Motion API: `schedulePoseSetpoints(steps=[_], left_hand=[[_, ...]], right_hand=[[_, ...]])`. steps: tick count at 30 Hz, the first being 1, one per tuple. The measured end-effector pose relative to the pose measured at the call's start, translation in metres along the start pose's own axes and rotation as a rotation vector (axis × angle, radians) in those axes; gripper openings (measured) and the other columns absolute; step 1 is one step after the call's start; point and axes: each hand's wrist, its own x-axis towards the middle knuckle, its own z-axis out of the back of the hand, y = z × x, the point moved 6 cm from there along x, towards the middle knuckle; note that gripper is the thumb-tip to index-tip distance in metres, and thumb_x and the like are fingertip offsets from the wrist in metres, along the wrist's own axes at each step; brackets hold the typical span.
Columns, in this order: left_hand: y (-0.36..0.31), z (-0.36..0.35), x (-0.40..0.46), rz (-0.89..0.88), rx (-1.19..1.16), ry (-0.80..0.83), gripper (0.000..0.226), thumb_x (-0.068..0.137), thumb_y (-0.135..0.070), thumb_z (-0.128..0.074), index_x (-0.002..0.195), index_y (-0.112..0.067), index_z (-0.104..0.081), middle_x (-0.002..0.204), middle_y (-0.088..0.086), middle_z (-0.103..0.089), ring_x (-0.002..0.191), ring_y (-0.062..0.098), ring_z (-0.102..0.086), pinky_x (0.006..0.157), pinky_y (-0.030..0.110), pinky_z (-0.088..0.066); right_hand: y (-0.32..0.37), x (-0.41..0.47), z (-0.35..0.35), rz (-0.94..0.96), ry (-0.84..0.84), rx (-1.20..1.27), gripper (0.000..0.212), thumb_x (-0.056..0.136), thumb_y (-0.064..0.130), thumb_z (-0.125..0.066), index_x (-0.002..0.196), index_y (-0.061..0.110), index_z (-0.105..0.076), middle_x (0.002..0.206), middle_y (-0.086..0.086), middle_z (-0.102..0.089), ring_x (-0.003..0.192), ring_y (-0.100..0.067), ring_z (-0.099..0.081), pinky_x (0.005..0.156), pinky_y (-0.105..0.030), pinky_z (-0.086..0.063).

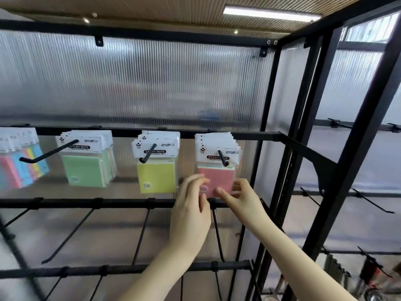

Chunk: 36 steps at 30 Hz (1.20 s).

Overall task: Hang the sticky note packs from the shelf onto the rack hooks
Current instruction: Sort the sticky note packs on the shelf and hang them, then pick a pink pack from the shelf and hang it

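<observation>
A: Hands status? Left hand and right hand?

B: Both at lower edge of pink pack, fingertips lightly on it, not clamped. Pack directly above hands, right nearer.

A: Pack position?

B: Hanging upright on rightmost hook, top rail.

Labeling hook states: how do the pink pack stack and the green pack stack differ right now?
Colour: the pink pack stack is pink; the green pack stack is green.
Contact: both hands, left hand and right hand, are at the pink stack's lower edge; nothing touches the green one.
Hook: much more bare hook shows in front of the green stack.
Shared: white "STICKY NOTE" headers, same rail.
</observation>
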Motion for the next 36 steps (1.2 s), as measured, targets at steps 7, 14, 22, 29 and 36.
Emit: schedulePoseSetpoints(steps=[7, 14, 22, 29, 36], left_hand=[[0.024, 0.024, -0.032, 0.142, 0.270, 0.156, 0.023, 0.085, 0.001, -0.059, 0.100, -0.015, -0.065, 0.103, -0.007, -0.066, 0.091, 0.016, -0.062, 0.072, 0.032, -0.051], [0.071, 0.081, -0.061, 0.272, 0.498, 0.306, 0.015, 0.095, -0.021, -0.049, 0.107, -0.026, -0.057, 0.106, -0.014, -0.059, 0.098, 0.007, -0.055, 0.074, 0.020, -0.035], [0.125, 0.189, -0.080, 0.405, 0.639, 0.239, 0.014, 0.096, -0.024, -0.049, 0.107, -0.028, -0.057, 0.109, -0.012, -0.061, 0.092, 0.012, -0.060, 0.059, 0.020, -0.031], [0.180, 0.322, -0.097, 0.540, 0.773, 0.235, 0.018, 0.096, -0.026, -0.049, 0.112, -0.028, -0.056, 0.110, -0.011, -0.064, 0.094, 0.013, -0.062, 0.065, 0.022, -0.039], [0.237, 0.468, -0.117, 0.674, 0.884, 0.246, 0.014, 0.096, -0.028, -0.046, 0.103, -0.029, -0.058, 0.101, -0.009, -0.067, 0.088, 0.015, -0.064, 0.067, 0.028, -0.047]], right_hand=[[-0.039, -0.024, -0.033, -0.099, 0.194, -0.288, 0.021, 0.094, 0.034, -0.054, 0.104, 0.017, -0.061, 0.092, 0.008, -0.062, 0.080, -0.006, -0.057, 0.062, -0.014, -0.042], [0.012, -0.055, -0.094, 0.156, 0.212, -0.313, 0.012, 0.093, 0.023, -0.052, 0.098, 0.021, -0.062, 0.098, 0.002, -0.066, 0.092, -0.020, -0.061, 0.078, -0.032, -0.048], [0.100, -0.096, -0.198, 0.446, 0.338, -0.334, 0.011, 0.093, 0.027, -0.052, 0.092, 0.017, -0.057, 0.095, -0.002, -0.064, 0.086, -0.025, -0.061, 0.074, -0.037, -0.049], [0.185, -0.140, -0.312, 0.589, 0.449, -0.305, 0.019, 0.094, 0.027, -0.048, 0.101, 0.014, -0.060, 0.098, -0.004, -0.063, 0.089, -0.026, -0.060, 0.078, -0.039, -0.050], [0.274, -0.188, -0.435, 0.676, 0.540, -0.235, 0.019, 0.094, 0.026, -0.048, 0.099, 0.014, -0.062, 0.099, -0.006, -0.066, 0.090, -0.028, -0.061, 0.079, -0.039, -0.050]])
